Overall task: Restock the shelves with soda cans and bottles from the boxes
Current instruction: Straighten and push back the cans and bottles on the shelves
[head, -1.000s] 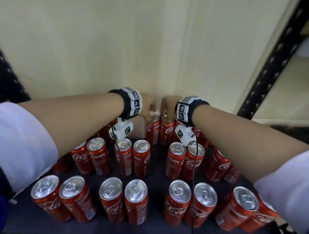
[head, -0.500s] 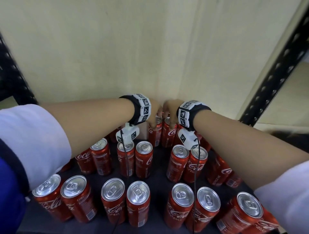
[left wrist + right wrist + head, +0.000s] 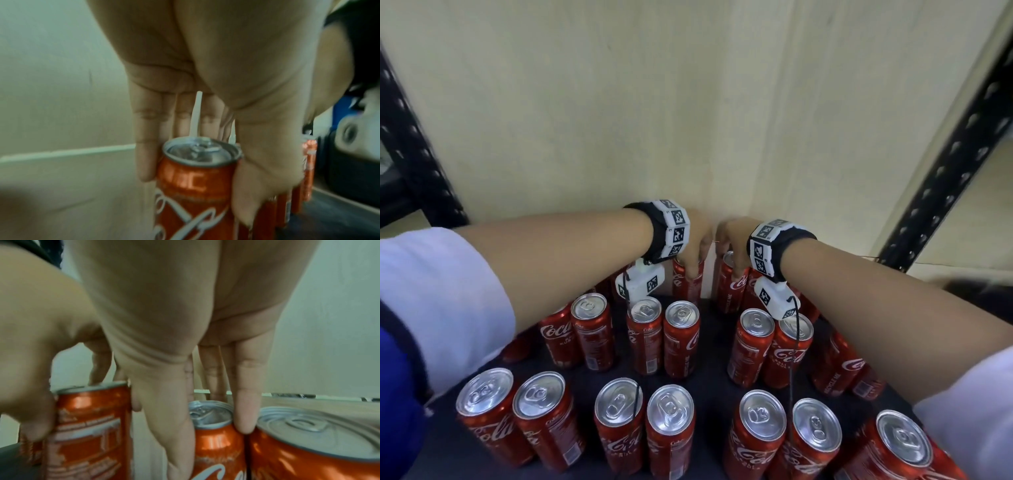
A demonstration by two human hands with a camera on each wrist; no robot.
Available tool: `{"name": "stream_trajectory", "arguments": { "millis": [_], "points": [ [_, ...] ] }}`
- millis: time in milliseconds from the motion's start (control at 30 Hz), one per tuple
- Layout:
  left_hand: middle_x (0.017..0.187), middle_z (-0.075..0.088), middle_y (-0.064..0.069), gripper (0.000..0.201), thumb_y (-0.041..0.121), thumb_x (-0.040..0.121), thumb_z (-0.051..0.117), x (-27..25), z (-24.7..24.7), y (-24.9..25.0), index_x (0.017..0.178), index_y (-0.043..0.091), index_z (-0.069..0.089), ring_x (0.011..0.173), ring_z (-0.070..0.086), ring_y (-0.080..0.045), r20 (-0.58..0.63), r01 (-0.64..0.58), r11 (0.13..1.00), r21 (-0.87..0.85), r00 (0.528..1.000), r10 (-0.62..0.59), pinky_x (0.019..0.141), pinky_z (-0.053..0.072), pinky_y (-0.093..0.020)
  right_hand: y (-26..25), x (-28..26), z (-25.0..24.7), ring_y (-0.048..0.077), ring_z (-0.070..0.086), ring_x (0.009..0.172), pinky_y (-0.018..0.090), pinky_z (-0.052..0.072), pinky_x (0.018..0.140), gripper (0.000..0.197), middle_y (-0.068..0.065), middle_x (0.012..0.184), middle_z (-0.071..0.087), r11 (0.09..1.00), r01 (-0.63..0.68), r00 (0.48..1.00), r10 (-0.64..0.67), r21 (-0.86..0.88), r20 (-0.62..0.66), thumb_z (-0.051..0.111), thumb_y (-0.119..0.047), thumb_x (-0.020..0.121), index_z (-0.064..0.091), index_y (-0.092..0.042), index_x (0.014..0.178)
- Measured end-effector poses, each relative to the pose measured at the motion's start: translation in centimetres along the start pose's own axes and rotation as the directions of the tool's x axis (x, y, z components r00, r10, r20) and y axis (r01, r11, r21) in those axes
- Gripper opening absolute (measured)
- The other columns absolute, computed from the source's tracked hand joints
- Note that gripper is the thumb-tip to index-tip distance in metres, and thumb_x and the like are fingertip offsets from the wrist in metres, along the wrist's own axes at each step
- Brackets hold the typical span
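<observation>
Head view shows us at the shelf's back row, twelve o'clock: our left hand clamps one can, our right hand another can, likely seating them against the wall so front space remains.

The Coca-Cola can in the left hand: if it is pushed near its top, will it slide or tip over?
The Coca-Cola can is tall and slim, so a push near the top probably tips it. Its tab looks unopened, so it is likely full and rather heavy. The left hand pinches it near the rim; smooth metal may slip.
</observation>
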State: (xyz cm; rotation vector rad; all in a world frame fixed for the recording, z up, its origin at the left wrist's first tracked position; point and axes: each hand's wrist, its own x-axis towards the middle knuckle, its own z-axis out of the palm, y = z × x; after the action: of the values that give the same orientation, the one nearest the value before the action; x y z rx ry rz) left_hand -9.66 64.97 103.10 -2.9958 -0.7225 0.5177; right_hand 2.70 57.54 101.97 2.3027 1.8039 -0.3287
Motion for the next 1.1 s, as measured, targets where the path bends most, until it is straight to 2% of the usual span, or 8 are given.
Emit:
{"name": "stream_trajectory", "arguments": {
  "millis": [133, 233, 367, 533, 700, 833, 933, 1100],
  "points": [
    [0.094, 0.073, 0.009, 0.046, 0.04, 0.06, 0.091, -1.1, -0.4, -1.6, 0.102, 0.028, 0.076, 0.082, 0.068, -0.011, -0.013, 0.005, 0.999, 0.035, 1.0, -0.004, 0.071, 0.056, -0.026, 0.1, 0.0, 0.1, 0.034, 0.063, 0.116, 0.038, 0.055, 0.09, 0.054, 0.015, 0.127, 0.065, 0.998, 0.026, 1.0, -0.027, -0.059, -0.01, 0.091, -0.023, 0.067, 0.072, -0.004, 0.115],
    [0.094, 0.071, 0.007, 0.046, 0.036, 0.062, 0.091, -1.6, 0.3, -3.2, 0.104, 0.029, 0.074, 0.083, 0.067, -0.013, -0.051, -0.006, 1.0, 0.014, 0.999, 0.007, 0.065, 0.052, -0.023, -0.4, -0.3, 0.0, 0.041, 0.06, 0.116, 0.049, 0.056, 0.092, 0.062, 0.023, 0.127, 0.062, 0.996, 0.04, 0.999, -0.042, -0.077, -0.022, 0.093, -0.021, 0.06, 0.07, 0.001, 0.113],
    [0.096, 0.071, 0.004, 0.049, 0.035, 0.061, 0.092, -1.8, 1.1, -4.5, 0.106, 0.027, 0.075, 0.085, 0.068, -0.016, -0.092, -0.009, 1.0, -0.03, 0.996, 0.006, 0.068, 0.055, -0.025, -0.7, -0.8, -0.3, 0.027, 0.062, 0.117, 0.037, 0.054, 0.096, 0.063, 0.002, 0.129, 0.061, 0.993, 0.057, 0.998, -0.055, -0.102, 0.023, 0.092, -0.023, 0.067, 0.07, -0.015, 0.125],
    [0.095, 0.071, 0.005, 0.048, 0.037, 0.061, 0.092, -1.5, 1.8, -5.4, 0.105, 0.027, 0.076, 0.084, 0.067, -0.015, -0.129, -0.012, 0.998, -0.063, 0.992, 0.004, 0.066, 0.053, -0.024, -1.0, -1.2, -0.4, 0.015, 0.059, 0.11, 0.027, 0.045, 0.08, 0.058, -0.011, 0.116, 0.055, 0.993, 0.098, 0.993, -0.102, -0.059, -0.059, 0.094, -0.024, 0.063, 0.074, -0.023, 0.118],
    [0.093, 0.074, 0.007, 0.05, 0.04, 0.058, 0.093, -1.3, 2.1, -6.3, 0.103, 0.026, 0.077, 0.082, 0.069, -0.014, -0.147, -0.005, 0.997, -0.081, 0.989, -0.007, 0.075, 0.06, -0.032, -3.7, -1.4, -1.7, 0.013, 0.056, 0.099, 0.029, 0.049, 0.083, 0.058, -0.01, 0.114, 0.059, 0.992, 0.091, 0.991, -0.098, -0.082, -0.088, 0.092, -0.025, 0.067, 0.071, -0.026, 0.121],
    [0.091, 0.071, 0.01, 0.049, 0.041, 0.059, 0.092, -1.0, 2.5, -7.0, 0.102, 0.027, 0.076, 0.079, 0.067, -0.013, -0.165, -0.014, 0.997, -0.078, 0.986, 0.001, 0.069, 0.055, -0.027, -5.6, -0.2, -1.7, 0.017, 0.06, 0.098, 0.037, 0.055, 0.087, 0.061, -0.005, 0.12, 0.065, 0.994, 0.085, 0.99, -0.092, -0.067, -0.106, 0.093, -0.025, 0.063, 0.071, -0.022, 0.12],
    [0.087, 0.07, 0.011, 0.049, 0.044, 0.058, 0.091, -0.8, 2.8, -7.4, 0.102, 0.029, 0.076, 0.079, 0.067, -0.013, -0.183, -0.031, 0.996, -0.078, 0.983, 0.016, 0.074, 0.059, -0.032, -6.3, 0.8, -1.2, 0.015, 0.058, 0.092, 0.031, 0.051, 0.078, 0.063, -0.004, 0.117, 0.066, 0.997, 0.073, 0.99, -0.075, -0.024, -0.115, 0.094, -0.024, 0.062, 0.069, -0.017, 0.119],
    [0.083, 0.073, 0.009, 0.048, 0.043, 0.056, 0.091, -0.3, 3.5, -7.4, 0.099, 0.028, 0.078, 0.076, 0.068, -0.015, -0.188, -0.077, 0.994, -0.072, 0.98, 0.062, 0.076, 0.06, -0.037, -6.4, 2.3, -0.1, 0.02, 0.067, 0.104, 0.026, 0.047, 0.076, 0.059, 0.0, 0.115, 0.07, 0.999, 0.011, 0.996, -0.006, 0.052, -0.092, 0.093, -0.026, 0.065, 0.07, -0.016, 0.118]
  ]
}}
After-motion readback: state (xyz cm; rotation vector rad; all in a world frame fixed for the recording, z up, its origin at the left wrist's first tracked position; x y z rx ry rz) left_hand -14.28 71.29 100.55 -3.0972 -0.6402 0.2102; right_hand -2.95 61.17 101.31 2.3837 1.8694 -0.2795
